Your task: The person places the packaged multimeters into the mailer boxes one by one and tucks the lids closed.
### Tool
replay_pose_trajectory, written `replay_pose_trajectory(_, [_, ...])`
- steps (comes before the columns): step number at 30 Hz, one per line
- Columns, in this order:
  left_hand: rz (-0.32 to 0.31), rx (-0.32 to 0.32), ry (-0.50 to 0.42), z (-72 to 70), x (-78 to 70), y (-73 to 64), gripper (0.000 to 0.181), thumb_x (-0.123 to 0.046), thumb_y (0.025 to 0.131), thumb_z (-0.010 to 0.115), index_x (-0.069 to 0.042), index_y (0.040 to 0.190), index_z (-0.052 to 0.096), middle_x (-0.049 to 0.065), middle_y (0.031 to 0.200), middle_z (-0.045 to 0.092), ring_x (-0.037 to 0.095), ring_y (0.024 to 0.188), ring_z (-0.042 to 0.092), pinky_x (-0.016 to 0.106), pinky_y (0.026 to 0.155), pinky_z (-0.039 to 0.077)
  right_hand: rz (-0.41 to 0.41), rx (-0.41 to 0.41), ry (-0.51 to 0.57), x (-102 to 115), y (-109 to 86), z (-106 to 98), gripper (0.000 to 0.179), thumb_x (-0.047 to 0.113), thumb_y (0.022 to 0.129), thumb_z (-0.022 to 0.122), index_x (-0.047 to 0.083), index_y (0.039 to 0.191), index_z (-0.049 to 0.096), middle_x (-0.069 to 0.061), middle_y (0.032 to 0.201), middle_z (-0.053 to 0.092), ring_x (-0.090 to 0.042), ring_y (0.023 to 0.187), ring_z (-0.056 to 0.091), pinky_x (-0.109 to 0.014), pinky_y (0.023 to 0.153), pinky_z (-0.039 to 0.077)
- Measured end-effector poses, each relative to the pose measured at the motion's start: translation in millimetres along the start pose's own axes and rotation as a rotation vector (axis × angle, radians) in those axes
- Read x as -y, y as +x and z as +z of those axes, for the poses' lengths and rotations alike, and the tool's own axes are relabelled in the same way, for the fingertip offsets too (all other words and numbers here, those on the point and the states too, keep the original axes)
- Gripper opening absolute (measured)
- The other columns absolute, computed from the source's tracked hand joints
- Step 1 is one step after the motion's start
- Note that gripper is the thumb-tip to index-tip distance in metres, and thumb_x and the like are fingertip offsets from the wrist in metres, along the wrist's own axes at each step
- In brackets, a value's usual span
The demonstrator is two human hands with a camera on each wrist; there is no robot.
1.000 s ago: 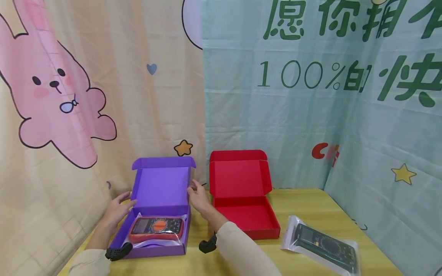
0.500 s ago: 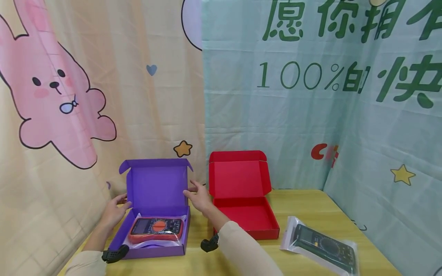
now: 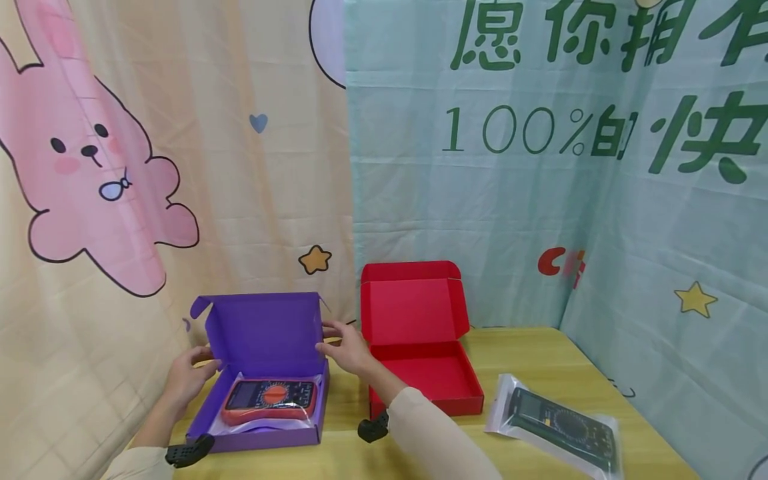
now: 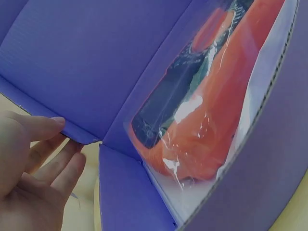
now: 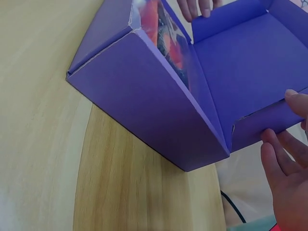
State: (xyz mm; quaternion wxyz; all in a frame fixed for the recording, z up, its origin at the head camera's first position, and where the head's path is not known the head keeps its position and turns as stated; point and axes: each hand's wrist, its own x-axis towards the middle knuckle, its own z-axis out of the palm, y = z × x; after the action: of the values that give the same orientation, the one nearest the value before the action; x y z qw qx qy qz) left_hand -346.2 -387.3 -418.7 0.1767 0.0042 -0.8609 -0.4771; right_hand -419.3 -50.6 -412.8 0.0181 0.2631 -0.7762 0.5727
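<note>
Tabletop of yellow wood (image 3: 516,353) bears an open purple cardboard box (image 3: 264,440) in which we see a red, dark-faced rectangular multimeter (image 3: 273,399) in clear plastic, while the left hand (image 3: 185,380) and right hand (image 3: 349,348) pinch side flaps (image 5: 262,122) between thumb and fingers.

- Boxes, 2: purple box (image 3: 264,330), red box (image 3: 414,313)
- Meters, 2: red meter (image 3: 270,400), dark meter (image 3: 561,427)
- Hands, 2: left hand (image 3: 187,379), right hand (image 3: 349,350)
- Wrist cameras (image 3: 191,451) (image 3: 373,428), 2
- Desk (image 3: 516,353), 1
</note>
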Motion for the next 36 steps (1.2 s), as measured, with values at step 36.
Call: replay_pose_trajectory(36, [0.078, -0.011, -0.063, -4.7, 19.9, -24.8, 0.037, -0.001, 0.093, 0.074, 0.019, 0.121, 0.06, 0.016, 0.109, 0.072, -0.002, 0.086, 0.065, 0.018, 0.075, 0.052, -0.147, 0.162, -0.058, 0, -25.0, -7, 0.045, 0.011, 0.095, 0.076, 0.015, 0.139, 0.066, 0.003, 0.127, 0.067, -0.021, 0.108, 0.071, -0.03, 0.084, 0.059])
